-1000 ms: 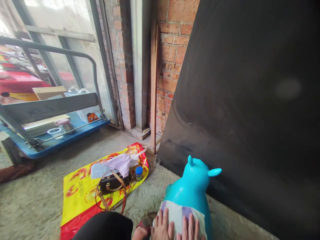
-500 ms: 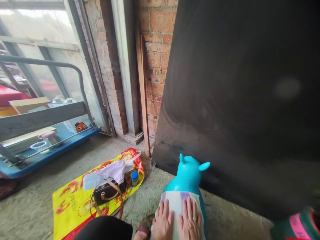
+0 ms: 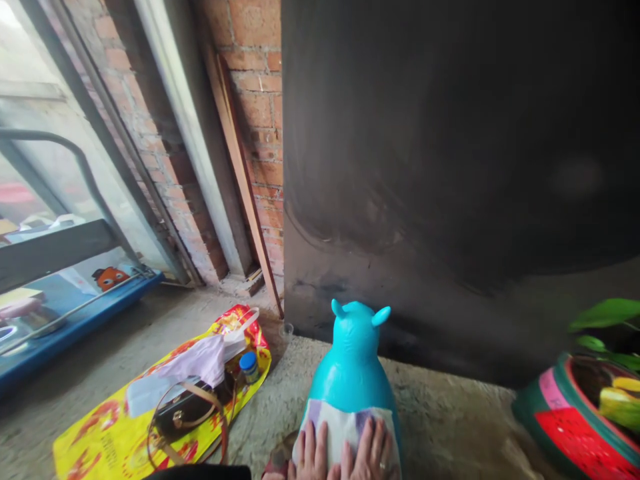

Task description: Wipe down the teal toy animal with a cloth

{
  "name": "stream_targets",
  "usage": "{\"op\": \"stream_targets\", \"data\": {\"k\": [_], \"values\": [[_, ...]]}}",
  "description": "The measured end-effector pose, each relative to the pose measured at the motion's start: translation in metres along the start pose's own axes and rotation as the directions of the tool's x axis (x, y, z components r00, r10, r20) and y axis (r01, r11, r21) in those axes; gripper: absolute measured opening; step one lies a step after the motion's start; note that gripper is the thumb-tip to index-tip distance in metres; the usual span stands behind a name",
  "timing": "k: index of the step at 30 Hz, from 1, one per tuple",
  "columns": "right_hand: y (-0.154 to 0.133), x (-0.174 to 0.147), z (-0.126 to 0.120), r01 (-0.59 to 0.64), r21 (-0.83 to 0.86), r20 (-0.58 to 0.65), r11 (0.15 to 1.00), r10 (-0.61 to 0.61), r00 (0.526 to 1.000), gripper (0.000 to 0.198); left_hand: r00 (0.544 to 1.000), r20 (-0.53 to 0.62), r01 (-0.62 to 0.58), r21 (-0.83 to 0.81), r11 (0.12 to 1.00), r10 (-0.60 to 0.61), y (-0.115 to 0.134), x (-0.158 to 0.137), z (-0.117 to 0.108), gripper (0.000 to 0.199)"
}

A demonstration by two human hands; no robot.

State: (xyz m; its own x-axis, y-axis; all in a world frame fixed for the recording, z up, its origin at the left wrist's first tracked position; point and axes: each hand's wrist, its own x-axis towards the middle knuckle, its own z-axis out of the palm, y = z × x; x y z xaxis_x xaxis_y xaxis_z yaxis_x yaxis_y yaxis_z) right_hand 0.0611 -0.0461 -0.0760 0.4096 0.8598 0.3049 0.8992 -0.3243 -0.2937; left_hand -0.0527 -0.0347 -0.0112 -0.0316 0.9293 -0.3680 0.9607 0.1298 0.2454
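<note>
Head view: both hands lie flat, fingers spread and gripping nothing, on a pale cloth draped over the back of a turquoise animal toy on the concrete floor. The left hand and right hand sit side by side, nearly touching, at the frame's 6 o'clock. From the toy, a yellow and red bag lies at 9 o'clock, carrying a dark handbag and a blue-capped jar. A dark panel leans at 12 o'clock, and a red and green pot stands at 3 o'clock.
</note>
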Motion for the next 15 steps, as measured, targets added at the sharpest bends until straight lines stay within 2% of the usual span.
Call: {"op": "stream_targets", "data": {"k": [4, 9, 12, 15], "values": [[-0.018, 0.055, -0.011, -0.010, 0.015, 0.069, 1.000, 0.008, 0.998, 0.067, 1.000, -0.012, 0.009, 0.066, 0.998, -0.008, 0.030, 0.021, -0.025, 0.061], [-0.011, 0.113, -0.006, -0.010, 0.055, 0.210, 0.998, -0.001, 0.978, 0.065, 0.998, -0.056, 0.004, 0.119, 0.993, 0.003, 0.066, 0.052, -0.045, 0.063], [-0.007, 0.123, -0.004, 0.003, 0.095, 0.242, 0.996, -0.026, 0.970, 0.064, 0.998, -0.017, -0.065, 0.070, 0.995, 0.066, 0.059, 0.057, -0.048, 0.072], [-0.002, 0.110, -0.006, -0.025, 0.113, 0.232, 0.993, -0.001, 0.973, 0.063, 0.984, 0.021, -0.175, 0.022, 0.984, 0.175, 0.035, 0.047, -0.045, 0.078]]}}
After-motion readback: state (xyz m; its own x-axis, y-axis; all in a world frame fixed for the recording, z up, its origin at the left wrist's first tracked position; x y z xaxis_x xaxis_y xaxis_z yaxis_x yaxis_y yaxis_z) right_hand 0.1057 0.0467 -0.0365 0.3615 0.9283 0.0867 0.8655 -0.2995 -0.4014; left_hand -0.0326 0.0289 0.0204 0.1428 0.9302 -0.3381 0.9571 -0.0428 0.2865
